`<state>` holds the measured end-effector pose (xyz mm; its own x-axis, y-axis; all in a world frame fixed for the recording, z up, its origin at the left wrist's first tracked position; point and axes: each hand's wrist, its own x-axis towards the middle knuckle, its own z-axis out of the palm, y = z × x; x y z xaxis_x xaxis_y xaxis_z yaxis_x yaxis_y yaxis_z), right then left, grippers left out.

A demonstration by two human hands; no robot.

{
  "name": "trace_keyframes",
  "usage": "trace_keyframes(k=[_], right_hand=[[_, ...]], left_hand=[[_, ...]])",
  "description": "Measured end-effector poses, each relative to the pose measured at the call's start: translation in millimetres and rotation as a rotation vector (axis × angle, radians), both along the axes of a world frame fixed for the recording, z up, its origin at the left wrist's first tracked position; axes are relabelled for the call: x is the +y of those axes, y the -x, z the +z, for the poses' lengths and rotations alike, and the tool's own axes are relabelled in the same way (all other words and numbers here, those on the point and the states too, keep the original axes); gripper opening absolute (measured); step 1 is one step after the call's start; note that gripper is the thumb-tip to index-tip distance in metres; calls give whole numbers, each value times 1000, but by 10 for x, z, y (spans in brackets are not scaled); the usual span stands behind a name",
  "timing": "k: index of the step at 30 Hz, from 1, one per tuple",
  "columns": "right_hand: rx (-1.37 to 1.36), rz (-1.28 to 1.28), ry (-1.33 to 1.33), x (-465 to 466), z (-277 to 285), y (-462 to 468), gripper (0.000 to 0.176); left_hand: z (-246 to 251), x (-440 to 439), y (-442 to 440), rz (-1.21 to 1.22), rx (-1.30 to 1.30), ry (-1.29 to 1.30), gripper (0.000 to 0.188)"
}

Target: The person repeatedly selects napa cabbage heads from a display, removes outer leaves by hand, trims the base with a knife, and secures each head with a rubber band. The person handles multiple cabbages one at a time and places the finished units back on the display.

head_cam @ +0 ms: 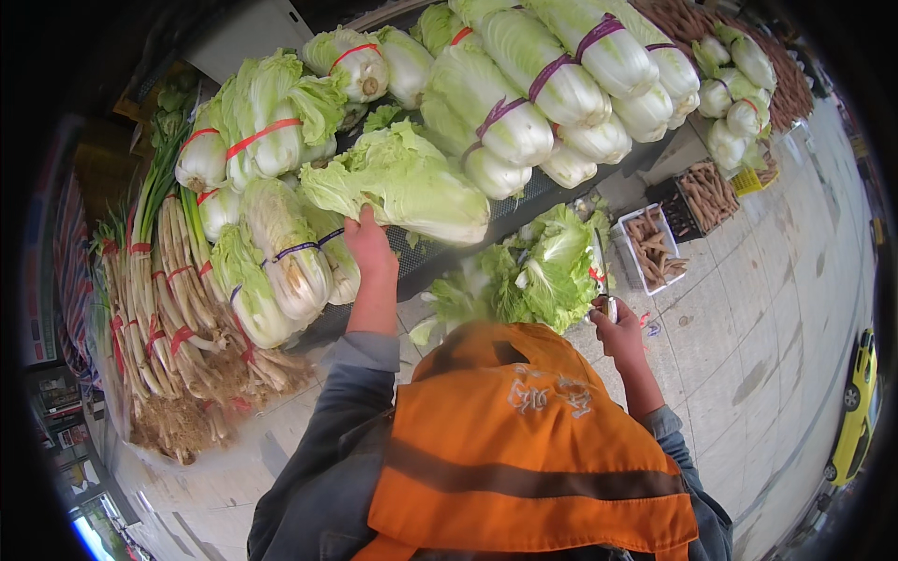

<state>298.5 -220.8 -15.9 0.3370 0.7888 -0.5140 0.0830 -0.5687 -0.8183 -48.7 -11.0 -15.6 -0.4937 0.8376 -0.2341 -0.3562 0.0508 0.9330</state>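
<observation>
A loose, untied napa cabbage (421, 193) lies on its side at the front of the display, leafy end to the left. My left hand (370, 242) grips it at the leafy end, thumb on the outer leaves and the other fingers hidden beneath. Lower right, my right hand (619, 328) is closed around the handle of a knife (601, 263), whose thin blade points away from me beside the leaves. A heap of loose cabbage leaves (551, 270) sits below the display edge, just left of the knife. Its container, if any, is hidden.
Tied napa cabbages (519, 119) are stacked behind on the dark mesh stand (421, 256). Bundled leeks (161, 294) stand at left. On the right are a white crate (666, 277) of brown roots, a dark crate (707, 196) and the paved floor (744, 315).
</observation>
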Motion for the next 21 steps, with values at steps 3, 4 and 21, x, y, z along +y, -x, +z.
trace_keyframes(k=[3, 4, 21], right_hand=[[83, 215, -45, 265, -50, 212, 26], [6, 288, -75, 337, -82, 308, 27], [-145, 443, -167, 641, -335, 864, 29]], left_hand=[[-111, -355, 217, 66, 26, -133, 25], [-209, -567, 294, 26, 38, -49, 24], [-1774, -1298, -548, -1472, 1068, 129, 31]])
